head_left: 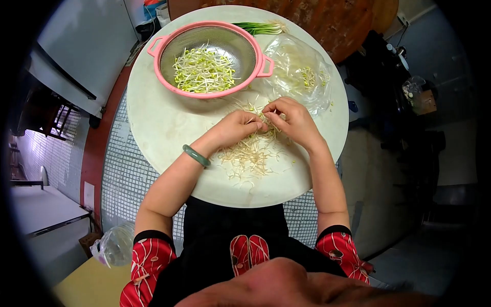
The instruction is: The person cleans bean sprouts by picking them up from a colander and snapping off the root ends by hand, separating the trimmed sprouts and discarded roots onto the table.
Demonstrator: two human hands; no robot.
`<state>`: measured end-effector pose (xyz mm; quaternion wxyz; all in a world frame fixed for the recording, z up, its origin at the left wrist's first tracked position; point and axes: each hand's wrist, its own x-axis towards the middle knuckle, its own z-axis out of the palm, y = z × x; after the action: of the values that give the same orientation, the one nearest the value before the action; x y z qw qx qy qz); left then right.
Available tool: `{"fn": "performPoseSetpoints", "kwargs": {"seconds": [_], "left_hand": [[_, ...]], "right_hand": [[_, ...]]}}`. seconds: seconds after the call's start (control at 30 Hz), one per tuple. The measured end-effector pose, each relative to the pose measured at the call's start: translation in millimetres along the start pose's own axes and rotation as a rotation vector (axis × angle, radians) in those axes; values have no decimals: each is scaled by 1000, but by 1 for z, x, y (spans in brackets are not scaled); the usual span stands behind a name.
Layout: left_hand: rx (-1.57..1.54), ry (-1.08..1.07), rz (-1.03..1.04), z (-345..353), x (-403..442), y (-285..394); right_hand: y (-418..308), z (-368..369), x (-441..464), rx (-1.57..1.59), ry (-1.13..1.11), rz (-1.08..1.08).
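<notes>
My left hand (236,127) and my right hand (291,120) meet over the middle of a round white table (163,134). Both have their fingers pinched together on bean sprouts, whose thin stems are mostly covered by the fingers. Beneath and in front of them lies a loose pile of pale brownish root ends (249,157). More bean sprouts (203,71), white with yellow-green heads, fill part of a metal mesh colander (212,22) with a pink rim and handles, beyond my left hand. A clear plastic bag (294,59) holding some sprouts rests beyond my right hand.
A bunch of green onions (261,27) lies at the table's far edge, behind the colander. A brown wooden tabletop (317,25) stands past it. On the floor at lower left is a clear plastic container (116,245). A white cabinet (84,46) is at upper left.
</notes>
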<state>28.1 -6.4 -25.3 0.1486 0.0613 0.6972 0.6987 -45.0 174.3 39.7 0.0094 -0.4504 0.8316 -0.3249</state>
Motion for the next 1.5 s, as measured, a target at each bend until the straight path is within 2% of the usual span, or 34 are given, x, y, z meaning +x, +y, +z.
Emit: {"fn": "performPoseSetpoints", "kwargs": {"seconds": [0.13, 0.23, 0.33, 0.37, 0.43, 0.53, 0.6, 0.67, 0.8, 1.0, 1.2, 1.33, 1.5], "left_hand": [[41, 75, 40, -6, -4, 3], [156, 72, 4, -16, -12, 18], [22, 113, 86, -23, -6, 2], [-132, 112, -10, -28, -6, -1], [-346, 142, -30, -30, -6, 4], [-515, 152, -71, -27, -7, 12], [-593, 125, -115, -26, -8, 12], [-551, 107, -123, -30, -5, 8], [-531, 135, -89, -32, -3, 1], [-419, 147, -114, -30, -4, 5], [-63, 212, 33, -20, 4, -6], [-137, 154, 49, -13, 2, -1], [-391, 160, 45, -10, 5, -1]], "right_hand": [[10, -4, -2, -262, 62, -233], [-1, -1, -6, -448, 131, -236], [4, -4, -10, -290, 267, -54], [5, -6, -12, -195, 143, -103], [2, -8, -19, -1, -103, -196], [2, 8, -26, -67, 14, -115], [19, 19, -26, -134, 32, 52], [20, 26, -23, -276, -14, 152], [27, 37, -23, -261, 21, 179], [28, 29, -20, -107, -73, 285], [18, 26, -23, -2, 124, 234], [8, 29, -24, 279, 166, 340], [14, 46, -26, 654, 141, 391]]}}
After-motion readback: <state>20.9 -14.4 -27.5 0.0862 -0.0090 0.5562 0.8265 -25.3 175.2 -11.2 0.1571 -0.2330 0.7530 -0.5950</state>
